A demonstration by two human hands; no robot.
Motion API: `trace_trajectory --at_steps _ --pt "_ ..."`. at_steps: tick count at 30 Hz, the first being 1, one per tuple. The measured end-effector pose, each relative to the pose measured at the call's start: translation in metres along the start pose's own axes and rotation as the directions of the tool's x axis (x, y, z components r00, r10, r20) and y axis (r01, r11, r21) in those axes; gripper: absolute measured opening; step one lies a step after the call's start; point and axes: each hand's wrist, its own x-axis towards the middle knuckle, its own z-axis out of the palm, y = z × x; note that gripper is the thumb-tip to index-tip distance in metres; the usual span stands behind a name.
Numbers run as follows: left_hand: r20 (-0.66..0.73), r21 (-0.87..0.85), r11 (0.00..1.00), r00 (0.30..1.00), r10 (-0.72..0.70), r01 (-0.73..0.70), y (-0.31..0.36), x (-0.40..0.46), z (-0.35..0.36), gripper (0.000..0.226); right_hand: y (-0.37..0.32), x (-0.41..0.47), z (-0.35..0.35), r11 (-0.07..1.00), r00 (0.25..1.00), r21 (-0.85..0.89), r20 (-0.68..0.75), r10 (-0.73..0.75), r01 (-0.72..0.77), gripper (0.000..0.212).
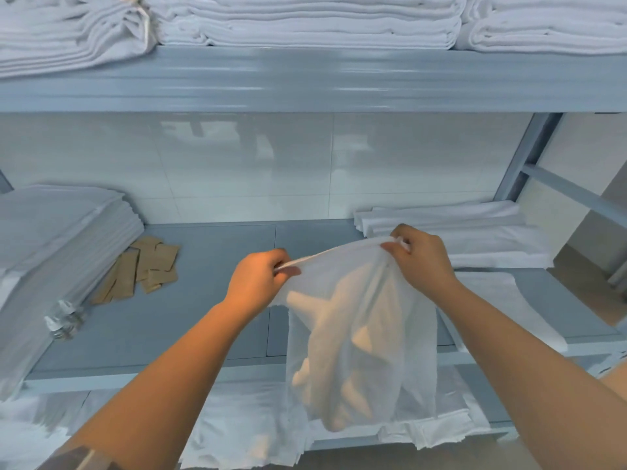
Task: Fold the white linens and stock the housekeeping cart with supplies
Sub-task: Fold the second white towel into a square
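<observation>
stretching the top hem before the fold

the left hand [259,278] and the right hand [419,262] are each pinching one end of the top edge of a thin, translucent white cloth [359,334], fingers curled tight around the hem. they are pulling apart, so the edge is running taut between them while the rest is hanging loose toward six o'clock; that seems meant to let the weight of the cloth shake out its wrinkles and square it for folding. something pale and bunched is showing through the fabric, though whether it is a doubled layer or something inside i cannot tell.

the cloth is hanging in front of the grey metal shelf [210,300], over its front edge. at nine o'clock a tall stack of flat folded white sheets [57,252] is sitting, with a scatter of small brown paper sachets [142,269] just beside it. at two o'clock a low pile of folded white linens [454,232] is lying behind the right hand, probably the destination. thick folded white towels [305,25] are filling the upper shelf at twelve o'clock.
</observation>
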Motion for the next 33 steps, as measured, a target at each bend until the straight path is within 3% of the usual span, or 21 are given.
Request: trace_trajectory --at_steps 8,12,15,16,20,22,24,28,33 --pt "-0.020 -0.052 0.996 0.997 -0.077 0.076 -0.023 -0.007 -0.004 0.014 0.037 -0.004 0.003 0.983 0.982 0.020 -0.051 0.181 -0.180 0.016" --pt "-0.131 -0.190 0.974 0.980 -0.149 0.123 -0.013 -0.001 -0.008 0.020 0.030 -0.015 0.005 0.990 0.991 0.058 0.032 0.128 -0.129 0.014" --pt "-0.139 -0.268 0.956 0.977 -0.160 0.118 0.006 0.002 -0.006 0.010 0.002 -0.022 0.009 0.990 0.996 0.136 0.085 0.017 -0.029 0.005" --pt "-0.107 -0.305 0.947 0.984 -0.143 0.104 0.015 0.001 -0.003 0.005 -0.010 -0.025 0.012 0.985 0.995 0.172 0.099 -0.029 0.011 0.007" --pt "0.173 -0.357 0.934 0.981 0.084 -0.017 0.046 -0.008 0.017 0.029 -0.052 -0.034 0.026 0.949 0.981 0.297 0.128 -0.146 0.102 0.015" --pt "0.220 -0.378 0.925 0.966 0.139 -0.047 0.055 -0.012 0.028 0.020 -0.061 -0.037 0.032 0.930 0.978 0.357 0.142 -0.149 0.090 0.013" --pt "0.173 -0.350 0.935 0.978 0.119 -0.052 0.057 -0.012 0.031 0.008 -0.062 -0.039 0.035 0.915 0.980 0.394 0.134 -0.145 0.081 0.016" --pt "0.053 -0.311 0.950 0.998 0.020 -0.003 0.052 -0.008 0.024 0.019 -0.054 -0.044 0.039 0.875 0.988 0.483 0.113 -0.102 0.036 0.023" --pt "-0.144 -0.408 0.904 0.968 -0.206 0.132 0.042 0.011 0.001 0.015 -0.021 -0.063 0.058 0.962 0.972 0.273 0.233 -0.041 -0.025 0.034"
